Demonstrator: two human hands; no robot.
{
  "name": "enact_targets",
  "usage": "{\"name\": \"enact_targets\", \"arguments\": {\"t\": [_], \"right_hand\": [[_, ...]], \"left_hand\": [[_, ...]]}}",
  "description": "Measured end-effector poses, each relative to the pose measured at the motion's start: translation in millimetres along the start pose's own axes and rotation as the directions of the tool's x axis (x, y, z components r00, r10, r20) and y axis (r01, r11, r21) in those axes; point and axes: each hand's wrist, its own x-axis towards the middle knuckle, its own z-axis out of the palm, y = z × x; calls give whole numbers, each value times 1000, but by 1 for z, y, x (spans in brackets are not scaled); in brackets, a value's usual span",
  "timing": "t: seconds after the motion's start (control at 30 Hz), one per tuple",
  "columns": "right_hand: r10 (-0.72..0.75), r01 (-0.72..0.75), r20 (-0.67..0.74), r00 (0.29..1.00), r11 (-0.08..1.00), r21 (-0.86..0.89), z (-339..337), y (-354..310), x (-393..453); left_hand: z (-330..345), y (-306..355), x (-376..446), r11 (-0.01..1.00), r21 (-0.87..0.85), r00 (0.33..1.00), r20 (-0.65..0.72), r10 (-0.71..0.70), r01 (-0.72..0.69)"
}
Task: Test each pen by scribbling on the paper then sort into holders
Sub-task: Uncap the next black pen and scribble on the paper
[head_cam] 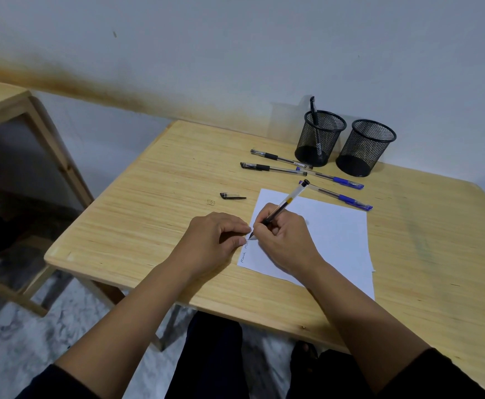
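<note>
pen (pixel 282 206) on paper (pixel 336 234), wooden table (pixel 154 203)

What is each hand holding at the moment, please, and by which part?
The right hand grips a black pen low on its barrel, near the tip. The left hand holds nothing; its fingertips rest at the paper's left edge.

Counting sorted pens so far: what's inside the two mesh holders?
The left holder has one black pen standing in it. The right holder shows no pens through its mesh or above its rim.
</note>
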Motion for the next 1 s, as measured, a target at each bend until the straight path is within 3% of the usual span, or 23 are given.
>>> {"name": "enact_targets", "arguments": {"t": [0.23, 0.4, 0.57, 0.7, 0.83, 1.0], "right_hand": [[10, -10, -24, 1000, 1000, 5, 0, 2, 0], [52, -36, -150, 987, 994, 105, -4, 3, 3], [192, -142, -146, 970, 944, 298, -14, -4, 9], [239, -175, -143, 960, 916, 360, -19, -12, 13], [267, -200, -144, 953, 909, 365, -23, -17, 16], [264, -201, -164, 950, 925, 323, -31, -24, 19]], "left_hand": [[1, 0, 0, 999, -29, 1000, 2, -15, 15], [0, -1, 1, 997, -64, 999, 10, -48, 48], [-5, 1, 12, 976, -172, 976, -149, -160, 134], [-5, -5, 34, 992, 18, 954, -274, -118, 128], [-3, -15, 53, 970, 129, 965, -193, -179, 206], [-5, -12, 60, 967, 140, 967, -172, -190, 215]]}}
